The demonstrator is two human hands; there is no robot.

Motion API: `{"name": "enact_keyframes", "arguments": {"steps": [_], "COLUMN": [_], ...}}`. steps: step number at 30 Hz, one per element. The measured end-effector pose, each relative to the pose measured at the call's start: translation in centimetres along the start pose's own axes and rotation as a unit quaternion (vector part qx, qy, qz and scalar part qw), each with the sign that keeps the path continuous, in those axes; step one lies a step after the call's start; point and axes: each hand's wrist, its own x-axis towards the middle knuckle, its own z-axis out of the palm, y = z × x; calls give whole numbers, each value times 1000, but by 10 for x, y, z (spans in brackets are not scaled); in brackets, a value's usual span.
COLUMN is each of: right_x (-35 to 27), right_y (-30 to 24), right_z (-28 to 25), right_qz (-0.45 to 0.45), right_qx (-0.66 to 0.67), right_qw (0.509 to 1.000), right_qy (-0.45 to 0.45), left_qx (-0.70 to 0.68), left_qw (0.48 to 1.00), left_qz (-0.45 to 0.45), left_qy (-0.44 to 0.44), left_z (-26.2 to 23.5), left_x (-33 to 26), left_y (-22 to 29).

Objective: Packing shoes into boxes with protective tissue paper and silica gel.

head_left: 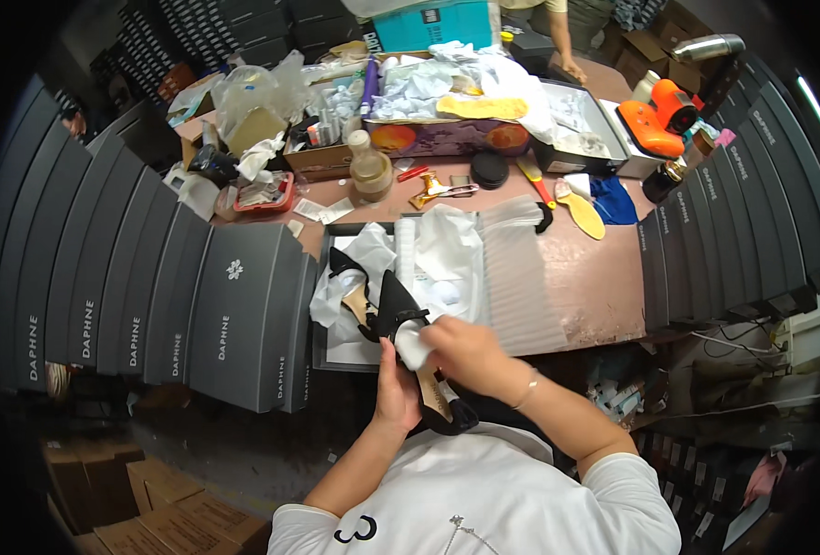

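Observation:
My left hand (399, 393) is closed round the side of a black pointed slingback shoe (397, 298) with a small bow, held tilted in front of my chest, toe away from me. My right hand (465, 354) grips a wad of white paper (413, 344) at the shoe's opening; its fingertips are partly hidden. Just beyond, an open grey shoe box (320, 344) lies on the table, lined with white tissue paper (447, 242). The matching black shoe (343, 262) rests at its left side, partly on the tissue.
Stacked dark grey shoe boxes (253, 314) flank me on the left, with more boxes (738, 199) on the right. A translucent foam sheet (521, 277) lies beside the open box. Behind are a bottle (370, 174), a black round tin (489, 170), a yellow insole (581, 215) and another person's hand (572, 69).

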Motion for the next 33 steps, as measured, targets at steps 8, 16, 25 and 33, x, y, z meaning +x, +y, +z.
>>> {"name": "enact_keyframes", "arguments": {"steps": [8,16,25,33], "right_x": [27,25,2,-15], "right_y": [-9,128,-2,-12], "right_z": [44,64,-25,14], "right_qz": [25,28,57,-10], "right_qx": [-105,-178,221,66], "right_qw": [994,976,972,998], "right_qy": [16,-125,-60,8], "left_qx": [86,154,38,26], "left_qw": [993,984,999,998], "left_qz": [55,-82,-21,-51], "left_qy": [61,37,31,16], "left_z": [-15,-22,-21,-25], "left_x": [-16,-7,7,-2], "left_y": [-24,0,3,-13]}}
